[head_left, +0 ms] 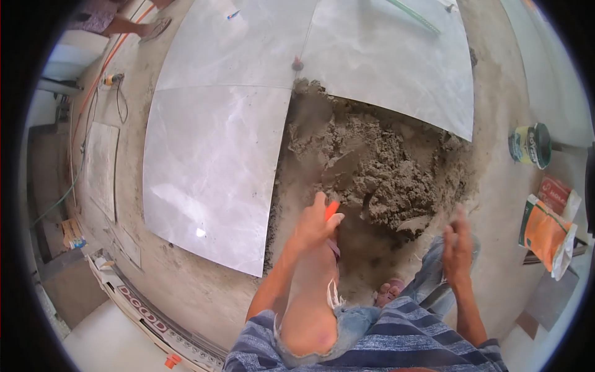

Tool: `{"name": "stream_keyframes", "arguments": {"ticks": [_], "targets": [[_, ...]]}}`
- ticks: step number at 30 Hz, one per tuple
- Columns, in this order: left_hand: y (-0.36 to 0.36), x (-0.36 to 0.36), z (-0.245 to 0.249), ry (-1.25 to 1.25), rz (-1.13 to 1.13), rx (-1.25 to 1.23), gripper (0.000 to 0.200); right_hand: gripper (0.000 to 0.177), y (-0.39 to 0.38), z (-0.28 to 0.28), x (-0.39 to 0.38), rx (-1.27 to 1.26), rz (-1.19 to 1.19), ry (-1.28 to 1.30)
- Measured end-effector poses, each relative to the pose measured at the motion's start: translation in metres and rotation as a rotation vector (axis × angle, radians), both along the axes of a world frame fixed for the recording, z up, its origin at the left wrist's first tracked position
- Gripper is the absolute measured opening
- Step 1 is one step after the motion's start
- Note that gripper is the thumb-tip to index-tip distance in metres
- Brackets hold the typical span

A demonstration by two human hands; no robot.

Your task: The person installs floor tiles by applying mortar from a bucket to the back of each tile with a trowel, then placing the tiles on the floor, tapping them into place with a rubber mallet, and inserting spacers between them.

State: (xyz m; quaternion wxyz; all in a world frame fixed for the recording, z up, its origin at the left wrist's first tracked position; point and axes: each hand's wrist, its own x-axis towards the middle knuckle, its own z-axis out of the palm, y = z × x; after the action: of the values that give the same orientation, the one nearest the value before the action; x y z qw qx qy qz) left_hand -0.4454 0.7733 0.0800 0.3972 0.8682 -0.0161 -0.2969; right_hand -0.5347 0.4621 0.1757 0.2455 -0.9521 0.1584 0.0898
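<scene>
My left hand (pixel 313 226) is closed around an orange-handled tool (pixel 332 210) over the near left part of a bed of wet mortar (pixel 396 180). The tool's working end cannot be told apart from the mortar. Slightly blurred, my right hand (pixel 457 251) hangs open and holds nothing, beside my right knee at the mortar's right side. To the left lies a large glossy grey tile (pixel 214 173). Two more tiles, a far left tile (pixel 235 43) and a far right tile (pixel 390 56), border the mortar. A small dark red piece (pixel 297 64) sits at their joint.
A green bar (pixel 415 15) and a small blue item (pixel 233 15) rest on the far tiles. On the right stand a bucket (pixel 530 146) and an orange bag (pixel 545 232). Another person's foot (pixel 155 29) is at far left, near an orange cord (pixel 118 46). A long carton (pixel 149 316) lies near left.
</scene>
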Motion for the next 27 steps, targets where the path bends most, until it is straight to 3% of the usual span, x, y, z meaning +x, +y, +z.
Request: {"name": "stream_keyframes", "arguments": {"ticks": [1, 4, 5, 9, 13, 16, 19, 22, 25, 27], "targets": [[0.000, -0.003, -0.003, -0.004, 0.059, -0.045, 0.039, 0.054, -0.012, 0.007, -0.011, -0.143, -0.069, -0.014], [-0.002, 0.002, -0.003, -0.241, 0.065, 0.150, 0.035, 0.050, -0.037, 0.000, -0.056, -0.383, -0.035, -0.002], [-0.001, 0.009, -0.001, -0.257, 0.040, 0.260, 0.027, 0.049, -0.037, -0.002, -0.060, -0.364, -0.053, 0.002], [0.003, 0.034, -0.019, -0.463, 0.049, 0.316, 0.023, 0.046, -0.038, -0.002, -0.064, -0.322, -0.081, 0.016], [0.004, 0.045, -0.031, -0.321, -0.055, 0.331, 0.027, 0.042, -0.038, 0.000, -0.066, -0.306, -0.082, -0.012], [-0.006, 0.031, -0.025, -0.356, 0.029, 0.277, 0.026, 0.042, -0.043, -0.003, -0.069, -0.300, -0.075, -0.032], [-0.002, 0.031, -0.022, -0.244, -0.104, 0.315, 0.025, 0.041, -0.039, 0.002, -0.065, -0.289, -0.069, -0.017], [-0.006, 0.018, -0.013, -0.362, -0.032, 0.210, 0.025, 0.040, -0.044, -0.004, -0.066, -0.318, -0.001, -0.024], [0.006, 0.029, -0.030, -0.229, -0.160, 0.349, 0.026, 0.034, -0.035, -0.001, -0.057, -0.303, 0.004, -0.025], [0.008, 0.042, -0.037, -0.313, -0.076, 0.376, 0.025, 0.036, -0.036, -0.002, -0.055, -0.295, 0.002, -0.017]]}}
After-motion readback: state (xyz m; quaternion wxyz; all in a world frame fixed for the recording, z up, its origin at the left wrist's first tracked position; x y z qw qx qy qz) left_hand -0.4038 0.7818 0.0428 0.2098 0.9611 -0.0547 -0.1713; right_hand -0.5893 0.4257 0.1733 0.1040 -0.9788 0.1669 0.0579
